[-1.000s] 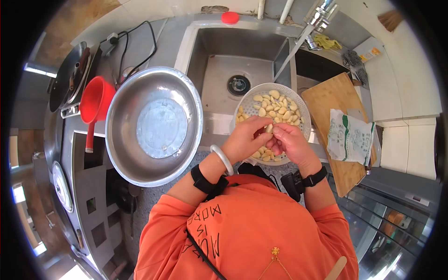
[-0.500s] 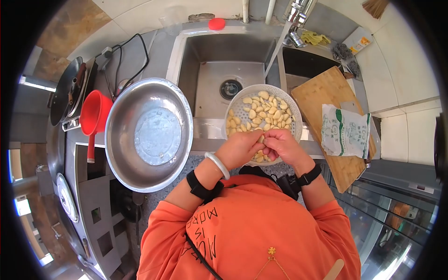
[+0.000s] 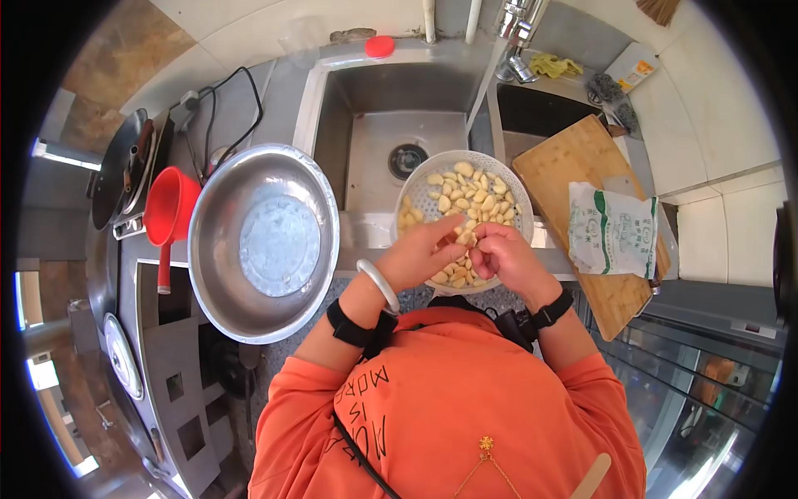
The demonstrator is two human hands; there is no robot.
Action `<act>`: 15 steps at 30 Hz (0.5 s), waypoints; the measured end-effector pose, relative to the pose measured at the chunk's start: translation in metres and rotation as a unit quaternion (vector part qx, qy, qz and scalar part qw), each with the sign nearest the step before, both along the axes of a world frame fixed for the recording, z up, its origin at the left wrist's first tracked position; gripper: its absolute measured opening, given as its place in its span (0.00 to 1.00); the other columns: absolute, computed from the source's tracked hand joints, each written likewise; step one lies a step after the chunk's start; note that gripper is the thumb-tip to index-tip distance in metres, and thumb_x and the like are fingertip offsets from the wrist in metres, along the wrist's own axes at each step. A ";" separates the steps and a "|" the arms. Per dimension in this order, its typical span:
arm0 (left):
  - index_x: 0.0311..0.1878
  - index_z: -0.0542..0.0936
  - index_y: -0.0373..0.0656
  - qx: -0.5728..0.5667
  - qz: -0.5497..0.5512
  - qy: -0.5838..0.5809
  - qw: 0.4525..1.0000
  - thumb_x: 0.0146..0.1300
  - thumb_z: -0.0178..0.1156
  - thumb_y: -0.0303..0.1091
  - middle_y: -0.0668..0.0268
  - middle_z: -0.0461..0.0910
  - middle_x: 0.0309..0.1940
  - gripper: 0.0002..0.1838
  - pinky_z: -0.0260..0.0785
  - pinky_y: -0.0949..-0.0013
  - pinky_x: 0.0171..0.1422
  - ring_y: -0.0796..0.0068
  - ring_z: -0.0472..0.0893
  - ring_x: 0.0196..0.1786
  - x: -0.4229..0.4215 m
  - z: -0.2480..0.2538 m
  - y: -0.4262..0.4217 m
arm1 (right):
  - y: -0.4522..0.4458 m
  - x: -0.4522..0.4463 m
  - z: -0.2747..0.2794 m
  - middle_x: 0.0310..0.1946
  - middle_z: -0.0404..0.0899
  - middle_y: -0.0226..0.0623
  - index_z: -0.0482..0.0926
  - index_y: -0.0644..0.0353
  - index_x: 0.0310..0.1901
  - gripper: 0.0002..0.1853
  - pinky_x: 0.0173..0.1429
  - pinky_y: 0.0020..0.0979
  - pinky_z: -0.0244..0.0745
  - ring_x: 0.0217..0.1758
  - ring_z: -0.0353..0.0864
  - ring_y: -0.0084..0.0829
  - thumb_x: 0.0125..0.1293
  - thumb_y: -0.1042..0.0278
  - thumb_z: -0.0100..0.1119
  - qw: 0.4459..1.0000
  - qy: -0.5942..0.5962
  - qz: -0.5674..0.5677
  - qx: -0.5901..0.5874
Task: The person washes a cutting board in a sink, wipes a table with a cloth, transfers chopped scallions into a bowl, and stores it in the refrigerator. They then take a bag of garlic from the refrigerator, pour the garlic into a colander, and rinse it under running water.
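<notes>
A white perforated colander (image 3: pixel 522 185) full of pale garlic cloves (image 3: pixel 474 193) rests at the sink's front edge. Over its near side, my right hand (image 3: pixel 507 262) pinches a garlic clove (image 3: pixel 467 239) between thumb and forefinger, the other fingers curled in. Just left of that clove is my left hand (image 3: pixel 424 254), its thumb and forefinger parted around a gap. Whether the left fingertips touch the clove is hard to make out. Cloves under both hands are partly hidden.
Left of the colander stands a wide metal basin (image 3: pixel 208 249), beside a red dipper (image 3: pixel 170 208). Behind is the steel sink (image 3: pixel 374 133) with its faucet (image 3: pixel 517 62). To the right, a printed plastic bag (image 3: pixel 613 231) lies on a wooden cutting board (image 3: pixel 565 166).
My hands have come slightly apart: the left thumb and forefinger have spread, and the clove between the hands now shows. The whole view has shifted a little.
</notes>
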State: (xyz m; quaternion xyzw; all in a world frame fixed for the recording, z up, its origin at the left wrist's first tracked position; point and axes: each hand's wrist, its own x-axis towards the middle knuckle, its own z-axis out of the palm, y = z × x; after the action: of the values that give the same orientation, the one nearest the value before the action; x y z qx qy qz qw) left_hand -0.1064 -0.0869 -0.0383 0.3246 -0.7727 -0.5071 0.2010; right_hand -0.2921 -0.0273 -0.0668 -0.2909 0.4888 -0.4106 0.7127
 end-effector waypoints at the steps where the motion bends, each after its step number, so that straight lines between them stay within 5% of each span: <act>1: 0.58 0.67 0.39 -0.200 0.031 -0.003 0.979 0.57 0.56 0.33 0.54 0.75 0.45 0.25 0.65 0.66 0.54 0.60 0.75 0.48 0.000 0.015 -0.002 | 0.000 -0.004 0.000 0.20 0.72 0.33 0.73 0.63 0.31 0.08 0.20 0.22 0.62 0.17 0.68 0.22 0.56 0.71 0.43 0.999 -0.031 -0.012 0.002; 3: 0.60 0.64 0.37 -0.124 -0.073 0.111 0.983 0.56 0.57 0.37 0.52 0.71 0.50 0.29 0.60 0.65 0.59 0.57 0.70 0.55 0.004 0.076 0.001 | -0.001 -0.013 -0.007 0.21 0.73 0.33 0.73 0.63 0.32 0.09 0.21 0.22 0.63 0.19 0.70 0.22 0.56 0.71 0.42 0.998 -0.063 -0.020 0.007; 5: 0.55 0.67 0.32 -0.045 -0.302 0.303 0.903 0.59 0.52 0.34 0.50 0.74 0.42 0.22 0.67 0.59 0.47 0.52 0.75 0.41 -0.005 0.127 0.010 | -0.002 -0.017 -0.020 0.22 0.72 0.33 0.73 0.63 0.32 0.08 0.23 0.21 0.64 0.20 0.70 0.23 0.57 0.71 0.43 0.996 -0.083 -0.035 0.009; 11: 0.35 0.76 0.39 -0.071 -0.105 0.608 0.784 0.50 0.60 0.26 0.58 0.73 0.31 0.08 0.68 0.68 0.28 0.65 0.76 0.32 -0.028 0.136 0.084 | -0.004 -0.019 -0.018 0.21 0.71 0.33 0.72 0.62 0.33 0.07 0.22 0.23 0.63 0.18 0.69 0.25 0.58 0.72 0.42 0.994 -0.076 -0.081 -0.004; 14: 0.35 0.76 0.41 -0.205 -0.152 0.578 0.775 0.46 0.62 0.26 0.61 0.70 0.31 0.10 0.68 0.68 0.27 0.67 0.74 0.31 -0.011 0.139 0.051 | -0.008 -0.022 -0.018 0.21 0.72 0.33 0.71 0.62 0.33 0.07 0.21 0.22 0.63 0.18 0.69 0.24 0.60 0.71 0.42 0.993 -0.078 -0.088 0.011; 15: 0.38 0.76 0.39 -0.207 -0.197 0.453 0.844 0.49 0.59 0.27 0.60 0.72 0.32 0.10 0.68 0.66 0.32 0.64 0.74 0.32 0.008 0.145 0.039 | -0.008 -0.024 -0.018 0.21 0.72 0.33 0.71 0.62 0.33 0.07 0.21 0.22 0.63 0.18 0.69 0.24 0.60 0.71 0.42 0.993 -0.077 -0.089 0.009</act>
State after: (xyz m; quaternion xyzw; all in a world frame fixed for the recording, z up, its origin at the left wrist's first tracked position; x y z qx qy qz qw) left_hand -0.0983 -0.0483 0.1072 -0.1499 -0.7301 -0.4551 0.4872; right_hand -0.3158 -0.0353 -0.0851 -0.2070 0.4598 -0.4890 0.7117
